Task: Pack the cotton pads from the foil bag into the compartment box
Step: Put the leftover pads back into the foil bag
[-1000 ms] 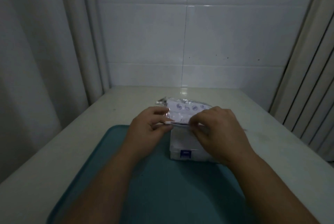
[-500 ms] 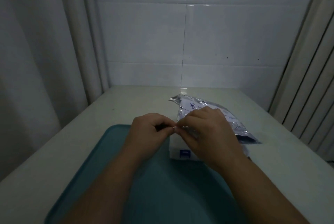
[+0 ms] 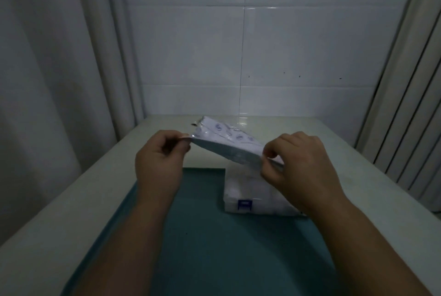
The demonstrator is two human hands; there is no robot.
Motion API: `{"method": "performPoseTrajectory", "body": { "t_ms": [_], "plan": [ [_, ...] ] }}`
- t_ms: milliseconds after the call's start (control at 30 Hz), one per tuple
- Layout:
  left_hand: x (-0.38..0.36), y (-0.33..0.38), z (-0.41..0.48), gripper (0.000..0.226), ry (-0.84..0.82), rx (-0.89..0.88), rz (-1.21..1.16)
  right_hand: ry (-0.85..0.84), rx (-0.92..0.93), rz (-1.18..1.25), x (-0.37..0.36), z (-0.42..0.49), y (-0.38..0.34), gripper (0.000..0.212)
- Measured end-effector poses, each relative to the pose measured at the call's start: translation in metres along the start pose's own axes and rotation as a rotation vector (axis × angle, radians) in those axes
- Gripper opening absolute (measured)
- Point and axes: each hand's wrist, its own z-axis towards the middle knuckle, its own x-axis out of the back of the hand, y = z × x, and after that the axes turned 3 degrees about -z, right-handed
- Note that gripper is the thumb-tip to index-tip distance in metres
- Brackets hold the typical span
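The silvery foil bag [image 3: 226,140] with small blue logos is held up in the air above the far end of the table. My left hand [image 3: 160,159] pinches its near left corner. My right hand [image 3: 298,164] pinches its near right edge. Under the bag and my right hand stands the clear compartment box [image 3: 250,197], its lid down and its blue latch facing me. No cotton pads show outside the bag.
The box stands on a teal tray [image 3: 214,248] that covers the near part of a pale table [image 3: 83,200]. A white tiled wall rises behind, a curtain hangs at the left, and a ribbed panel stands at the right.
My hands were together at the bag's near edge over the box. They have moved apart and lifted the bag, which is stretched between them.
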Motion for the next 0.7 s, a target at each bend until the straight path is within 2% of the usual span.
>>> {"method": "performPoseTrajectory", "body": {
  "t_ms": [200,300,367,467,533,700],
  "plan": [
    [0.008,-0.006,0.010,0.024,0.222,0.115,-0.127,-0.005,-0.101,-0.013,0.000,0.001,0.016,0.006],
    [0.006,-0.003,0.009,0.026,0.215,0.063,-0.114,0.034,-0.145,0.029,0.000,0.001,0.017,0.006],
    [0.004,0.000,0.007,0.027,0.187,0.039,-0.181,0.038,-0.209,0.188,0.001,0.000,0.017,0.008],
    [0.005,0.000,0.010,0.029,0.228,0.044,-0.256,-0.028,-0.289,0.402,-0.002,-0.001,0.018,0.031],
    [0.007,-0.003,0.014,0.028,0.264,0.066,-0.265,-0.089,-0.347,0.506,-0.010,-0.001,0.021,0.036],
    [0.006,-0.003,0.013,0.028,0.245,0.067,-0.241,-0.151,-0.384,0.672,-0.025,-0.002,0.019,0.010]
  ]
}}
